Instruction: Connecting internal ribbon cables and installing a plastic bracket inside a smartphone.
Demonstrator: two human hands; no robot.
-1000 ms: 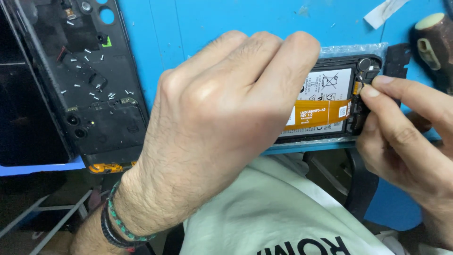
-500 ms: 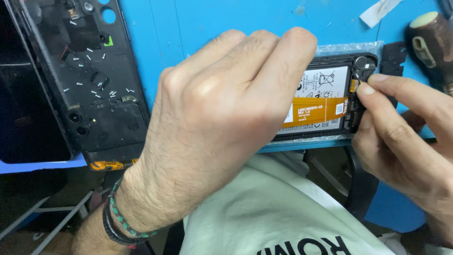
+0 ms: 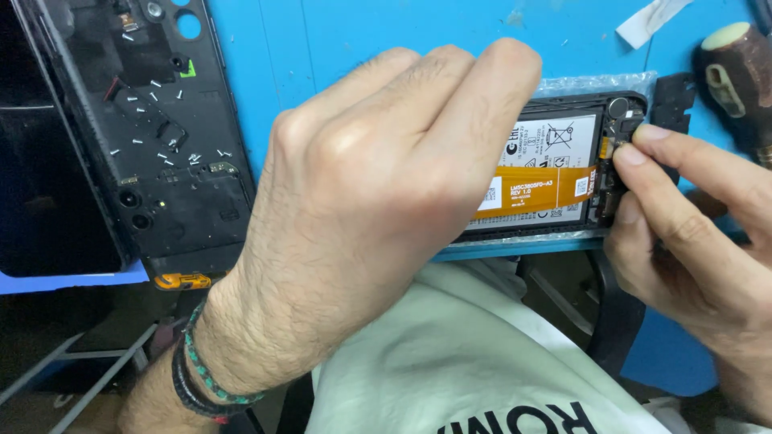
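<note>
1. One opened phone (image 3: 563,173) lies on the blue mat (image 3: 322,48) at the table's near edge, between our two hands; its back is off, so we see the battery with its white label and an orange flex cable (image 3: 535,193) running across it.
2. Our left hand (image 3: 378,193) rests palm-down over the phone's left part, fingers curled and pressing on it to hold it flat; most of the phone is hidden under this hand.
3. Our right hand (image 3: 691,233) is at the phone's right end, thumb and forefinger pinched together at the small board there, just beside the end of the orange cable. We cannot tell whether the fingertips grip a part or only press on it.
4. Beyond the right hand's fingertips lies a small black plastic piece (image 3: 674,100), just off the phone's end, and past that a dark wooden tool handle (image 3: 740,76) with a pale cap.
5. Left of the left hand, well apart from the phone, a black back frame (image 3: 153,137) lies on the mat, with many tiny screws (image 3: 161,149) scattered over it.
6. Around the left wrist we wear a beaded bracelet (image 3: 211,378) and a dark band.
7. Below both hands our white shirt (image 3: 466,362) shows, close under the table edge.
</note>
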